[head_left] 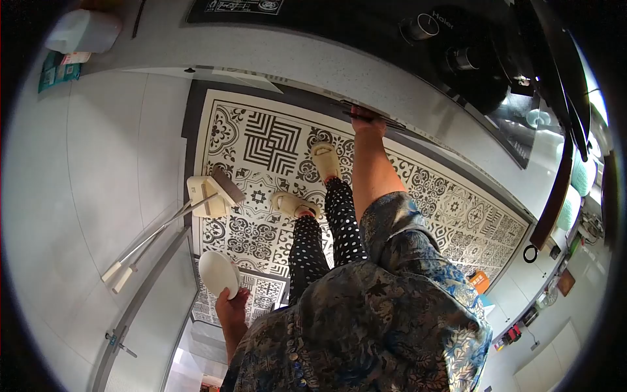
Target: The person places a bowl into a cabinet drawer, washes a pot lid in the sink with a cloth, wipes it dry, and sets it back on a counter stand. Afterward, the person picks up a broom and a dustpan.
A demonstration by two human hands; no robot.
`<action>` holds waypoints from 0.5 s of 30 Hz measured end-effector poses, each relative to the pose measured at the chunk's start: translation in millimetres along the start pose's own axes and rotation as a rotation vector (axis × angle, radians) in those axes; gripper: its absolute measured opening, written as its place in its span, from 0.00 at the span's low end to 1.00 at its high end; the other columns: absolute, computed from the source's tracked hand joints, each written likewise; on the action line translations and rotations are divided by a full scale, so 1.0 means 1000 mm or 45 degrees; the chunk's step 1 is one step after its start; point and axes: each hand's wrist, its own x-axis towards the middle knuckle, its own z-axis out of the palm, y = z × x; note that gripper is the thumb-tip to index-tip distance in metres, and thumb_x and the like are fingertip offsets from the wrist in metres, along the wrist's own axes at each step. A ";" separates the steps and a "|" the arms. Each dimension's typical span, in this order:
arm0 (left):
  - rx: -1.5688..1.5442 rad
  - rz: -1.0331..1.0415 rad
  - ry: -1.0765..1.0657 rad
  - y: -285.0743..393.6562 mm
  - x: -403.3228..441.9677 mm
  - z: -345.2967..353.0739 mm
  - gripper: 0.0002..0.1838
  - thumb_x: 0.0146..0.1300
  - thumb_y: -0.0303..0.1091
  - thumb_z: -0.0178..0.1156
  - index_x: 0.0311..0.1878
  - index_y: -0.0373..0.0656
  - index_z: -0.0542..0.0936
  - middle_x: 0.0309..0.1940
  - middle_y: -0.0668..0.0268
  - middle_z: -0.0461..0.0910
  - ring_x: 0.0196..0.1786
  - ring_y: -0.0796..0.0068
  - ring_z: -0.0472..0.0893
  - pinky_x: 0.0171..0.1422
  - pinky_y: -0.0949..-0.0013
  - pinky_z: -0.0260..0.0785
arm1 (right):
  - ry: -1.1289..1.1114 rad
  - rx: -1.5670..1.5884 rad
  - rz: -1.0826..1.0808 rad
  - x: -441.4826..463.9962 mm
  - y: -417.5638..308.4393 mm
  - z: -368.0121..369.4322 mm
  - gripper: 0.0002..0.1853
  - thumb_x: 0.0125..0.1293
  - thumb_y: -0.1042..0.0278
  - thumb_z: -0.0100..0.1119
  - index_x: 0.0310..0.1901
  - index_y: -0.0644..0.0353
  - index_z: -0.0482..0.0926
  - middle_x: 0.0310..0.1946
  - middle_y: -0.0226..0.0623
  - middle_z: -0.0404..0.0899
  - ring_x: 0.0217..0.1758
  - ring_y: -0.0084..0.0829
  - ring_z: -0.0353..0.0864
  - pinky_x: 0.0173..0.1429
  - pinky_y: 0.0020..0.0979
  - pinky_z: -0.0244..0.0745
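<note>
dish [217,271], edge in left grip [232,304]

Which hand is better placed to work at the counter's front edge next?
Probably the right hand: it is right up by the front edge of the counter, while the left hand is farther away, holding a white dish.

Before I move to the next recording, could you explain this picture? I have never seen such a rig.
There is no machine: one camera, worn on the person's head, looks down at two bare hands. The left hand holds a white dish. The right hand is at the front of the counter; its fingers are partly hidden. A black cooktop is set into that counter, and a pale container is on its left part. A broom and a dustpan are on the patterned floor.
</note>
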 end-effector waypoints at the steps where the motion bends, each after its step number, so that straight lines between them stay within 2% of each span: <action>1: 0.006 0.007 -0.043 -0.002 0.004 -0.005 0.17 0.57 0.34 0.49 0.45 0.31 0.66 0.24 0.58 0.73 0.28 0.61 0.75 0.38 0.59 0.70 | 0.001 0.009 0.007 0.003 0.001 -0.003 0.13 0.62 0.60 0.41 0.27 0.56 0.72 0.18 0.34 0.68 0.18 0.31 0.63 0.31 0.41 0.64; 3: 0.017 0.020 -0.090 0.000 0.003 -0.008 0.17 0.57 0.34 0.49 0.45 0.30 0.66 0.25 0.58 0.73 0.29 0.61 0.75 0.38 0.59 0.70 | -0.116 -0.035 0.010 0.009 0.000 -0.011 0.14 0.60 0.62 0.39 0.32 0.57 0.76 0.28 0.41 0.77 0.30 0.40 0.73 0.47 0.47 0.67; 4: 0.055 0.017 -0.073 0.000 0.001 -0.008 0.17 0.57 0.34 0.48 0.45 0.30 0.67 0.25 0.58 0.73 0.29 0.61 0.76 0.38 0.59 0.71 | -0.115 -0.028 0.010 0.011 -0.001 -0.014 0.14 0.60 0.62 0.39 0.32 0.57 0.76 0.28 0.41 0.77 0.30 0.40 0.73 0.47 0.47 0.67; 6: 0.097 0.017 -0.065 0.002 0.001 -0.004 0.16 0.58 0.34 0.47 0.44 0.30 0.67 0.25 0.58 0.73 0.29 0.61 0.76 0.38 0.60 0.71 | -0.108 0.006 0.005 -0.014 0.001 -0.009 0.13 0.63 0.62 0.40 0.31 0.57 0.74 0.24 0.36 0.74 0.24 0.32 0.69 0.34 0.40 0.66; 7: 0.075 -0.002 -0.082 0.001 0.003 -0.004 0.16 0.58 0.34 0.47 0.44 0.30 0.67 0.25 0.57 0.73 0.29 0.61 0.76 0.39 0.59 0.71 | -0.107 0.009 0.003 -0.018 0.002 -0.014 0.13 0.63 0.62 0.40 0.31 0.57 0.74 0.24 0.36 0.74 0.24 0.32 0.69 0.34 0.40 0.66; 9: 0.055 -0.023 -0.095 0.000 0.006 -0.004 0.16 0.58 0.34 0.46 0.44 0.30 0.67 0.26 0.57 0.74 0.29 0.61 0.76 0.39 0.59 0.71 | -0.040 0.011 0.024 -0.025 0.005 -0.030 0.13 0.64 0.65 0.37 0.35 0.58 0.74 0.28 0.36 0.76 0.29 0.33 0.72 0.41 0.40 0.68; 10: 0.071 -0.018 -0.084 0.000 0.008 -0.003 0.16 0.59 0.34 0.46 0.44 0.30 0.67 0.26 0.56 0.74 0.29 0.61 0.76 0.39 0.59 0.71 | -0.121 0.085 0.066 -0.031 0.005 -0.042 0.13 0.64 0.65 0.37 0.37 0.59 0.75 0.30 0.37 0.77 0.32 0.33 0.74 0.48 0.42 0.67; 11: 0.084 -0.010 -0.075 0.000 0.009 0.000 0.16 0.59 0.34 0.46 0.44 0.30 0.67 0.26 0.56 0.74 0.29 0.61 0.75 0.39 0.59 0.71 | -0.123 0.084 0.070 -0.038 0.003 -0.054 0.13 0.64 0.65 0.37 0.37 0.59 0.75 0.30 0.37 0.77 0.32 0.33 0.74 0.48 0.42 0.67; 13: 0.078 -0.005 -0.084 0.004 0.010 0.008 0.16 0.59 0.34 0.45 0.45 0.29 0.66 0.26 0.56 0.73 0.29 0.61 0.75 0.39 0.59 0.71 | -0.118 -0.061 0.153 -0.055 -0.001 -0.076 0.10 0.60 0.69 0.42 0.29 0.61 0.75 0.25 0.41 0.77 0.29 0.39 0.76 0.49 0.47 0.71; 15: 0.070 -0.007 -0.088 0.005 0.011 0.011 0.17 0.60 0.33 0.45 0.45 0.28 0.66 0.26 0.55 0.73 0.29 0.61 0.75 0.39 0.59 0.71 | -0.025 -0.073 0.172 -0.081 -0.003 -0.081 0.11 0.60 0.69 0.42 0.30 0.61 0.75 0.27 0.41 0.77 0.30 0.39 0.76 0.47 0.46 0.72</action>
